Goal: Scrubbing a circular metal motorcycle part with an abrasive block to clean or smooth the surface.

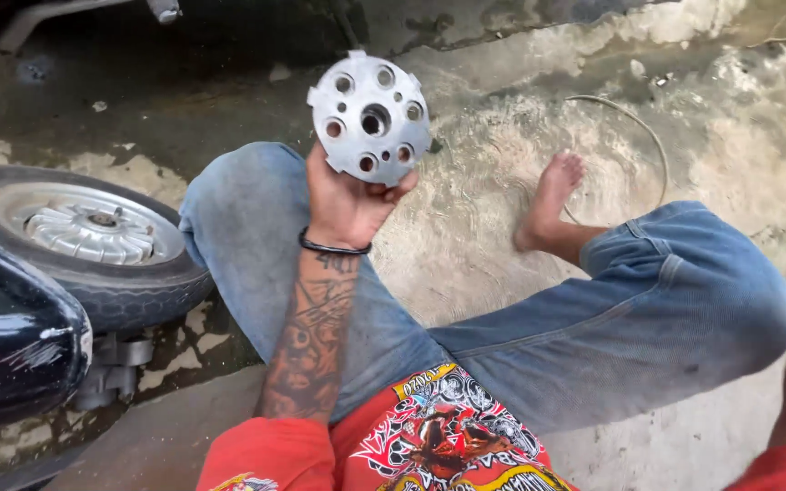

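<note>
The round metal disc (pixel 370 118) is up in the air, held face-on to the camera above the person's left knee, toward the top of the view. It is pale grey, with a large hole at its centre and a ring of smaller holes around it, and small tabs jut from its rim. The left hand (pixel 347 200) grips it from below — fingers curled behind the lower edge, thumb pressed against the bottom right of the rim. A thin black band (pixel 331 246) circles the wrist, and the forearm below it carries dark tattoo work down to a red sleeve.

The right hand cannot be made out; only a dark, blurred shape at the right edge of the view shows on that side, so its state cannot be told.

Under the disc, the person sits on the ground in faded blue jeans (pixel 520 318), left knee raised, the right leg bent across to the right. One bare foot (pixel 548 195) rests flat on the wet, stained concrete floor (pixel 739 100), just right of the disc. A thin wire loop (pixel 640 127) curves on the floor behind that foot.

At the left edge — a small tyre (pixel 93 241) with a silver finned hub lies close beside the raised knee, and a glossy black body panel (pixel 11 345) fills the lower left corner. A printed red shirt (pixel 429 436) shows at the bottom edge.
</note>
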